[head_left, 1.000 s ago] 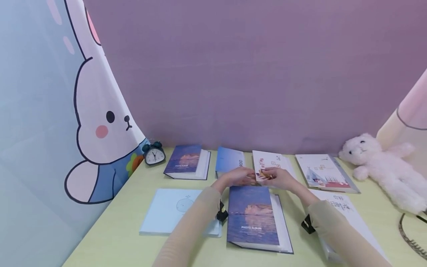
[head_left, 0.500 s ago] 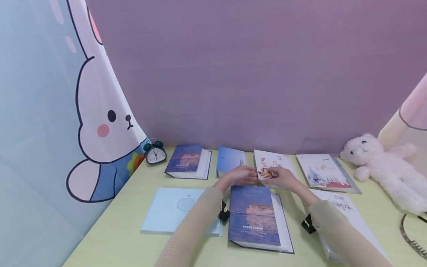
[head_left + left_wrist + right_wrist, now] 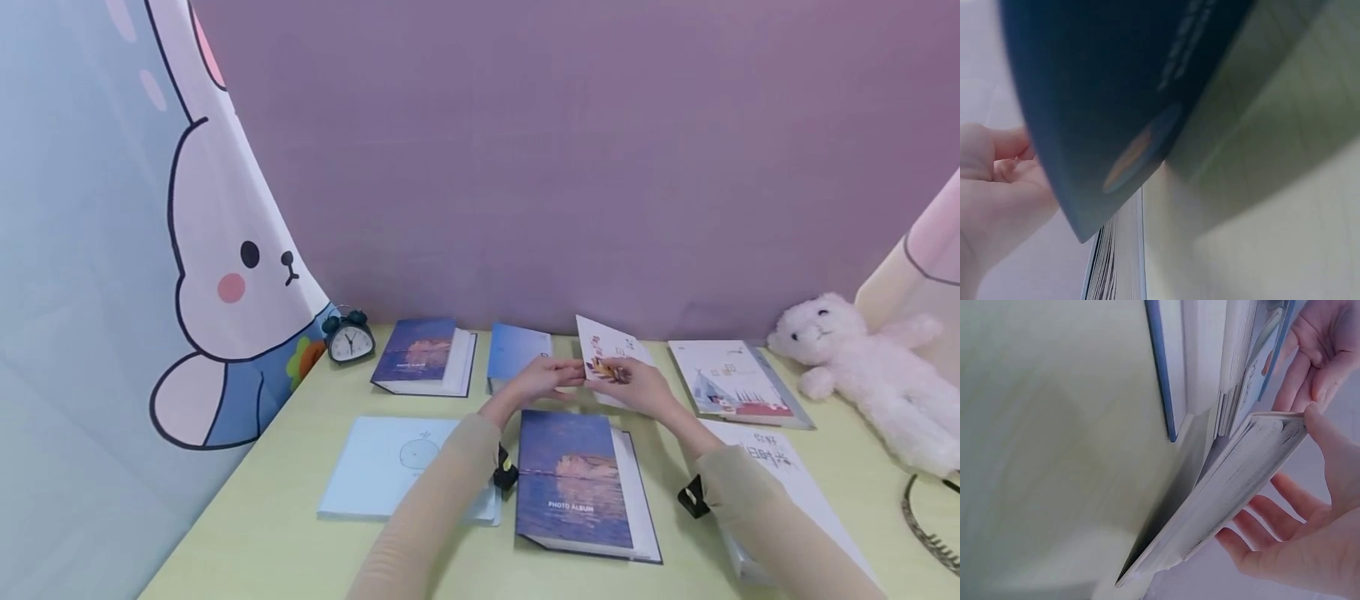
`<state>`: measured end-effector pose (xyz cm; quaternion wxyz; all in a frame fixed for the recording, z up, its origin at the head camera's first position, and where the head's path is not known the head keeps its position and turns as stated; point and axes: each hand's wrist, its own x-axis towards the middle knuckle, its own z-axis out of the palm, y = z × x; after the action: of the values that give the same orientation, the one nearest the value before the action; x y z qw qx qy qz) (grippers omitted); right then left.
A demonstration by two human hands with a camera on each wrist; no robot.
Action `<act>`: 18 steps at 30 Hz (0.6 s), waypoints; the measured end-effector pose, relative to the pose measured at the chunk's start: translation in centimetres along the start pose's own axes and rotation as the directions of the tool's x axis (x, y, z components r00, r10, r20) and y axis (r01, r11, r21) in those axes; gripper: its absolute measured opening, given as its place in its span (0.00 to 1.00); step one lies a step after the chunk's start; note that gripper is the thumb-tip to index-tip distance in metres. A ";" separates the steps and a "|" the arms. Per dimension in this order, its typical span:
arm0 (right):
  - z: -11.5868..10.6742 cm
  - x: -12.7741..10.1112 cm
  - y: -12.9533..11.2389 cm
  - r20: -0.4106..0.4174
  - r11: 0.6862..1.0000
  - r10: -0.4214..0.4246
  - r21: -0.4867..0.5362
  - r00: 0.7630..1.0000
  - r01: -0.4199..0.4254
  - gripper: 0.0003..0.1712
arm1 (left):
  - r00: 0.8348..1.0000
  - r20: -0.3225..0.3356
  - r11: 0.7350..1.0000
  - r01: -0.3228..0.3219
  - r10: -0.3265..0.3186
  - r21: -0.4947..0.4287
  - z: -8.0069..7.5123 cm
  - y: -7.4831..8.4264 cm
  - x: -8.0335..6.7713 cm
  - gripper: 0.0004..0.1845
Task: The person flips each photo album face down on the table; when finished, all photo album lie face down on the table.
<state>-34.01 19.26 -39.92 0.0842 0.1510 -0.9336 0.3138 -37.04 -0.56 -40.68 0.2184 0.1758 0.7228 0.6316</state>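
White album (image 3: 606, 350) | tilted up off table (image 3: 300, 467) | right hand (image 3: 637, 390) fingers grip edge | left hand (image 3: 543, 379) fingers touch it, relaxed

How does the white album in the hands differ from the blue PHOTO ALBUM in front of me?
The white album is tilted up off the table, gripped by the right hand and touched by the left hand; the blue PHOTO ALBUM lies flat, untouched. The white album's cover shows small coloured pictures; the blue one shows a sunset-like painting. Both are thick, closed books.
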 end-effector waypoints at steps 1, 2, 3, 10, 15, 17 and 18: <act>0.0 0.0 0.0 -0.005 1.000 -0.002 0.003 1.000 0.002 0.36 | 1.000 0.001 1.000 0.000 0.000 -0.006 0.0 0.1 -0.1 0.21; -0.1 0.0 0.0 -0.014 1.000 -0.005 0.005 1.000 0.005 0.36 | 1.000 0.003 1.000 0.000 0.000 -0.017 0.1 0.2 -0.1 0.21; -0.1 0.0 0.0 -0.024 1.000 -0.011 0.009 1.000 0.012 0.35 | 1.000 0.002 1.000 -0.003 0.003 -0.029 0.1 0.2 -0.2 0.21; 0.1 0.0 -0.2 -0.120 0.998 -0.067 0.007 0.991 0.068 0.30 | 0.999 -0.028 0.997 -0.033 0.031 -0.068 0.3 0.3 -0.2 0.21; 0.4 0.2 -0.6 -0.212 0.988 -0.156 -0.043 0.965 0.150 0.27 | 0.997 -0.063 0.996 -0.043 0.038 -0.083 0.4 0.3 0.0 0.21; 0.5 0.3 -0.8 -0.237 0.984 -0.180 -0.053 0.955 0.172 0.26 | 0.998 -0.056 0.995 -0.045 0.040 -0.090 0.4 0.3 0.1 0.22; 0.5 0.3 -0.9 -0.244 0.983 -0.183 -0.053 0.953 0.175 0.26 | 0.998 -0.047 0.995 -0.041 0.037 -0.093 0.4 0.3 0.2 0.23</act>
<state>-34.03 18.23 -39.69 0.2304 0.1933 -0.9029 0.3071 -36.97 -0.08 -40.40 0.1975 0.1651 0.6936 0.6728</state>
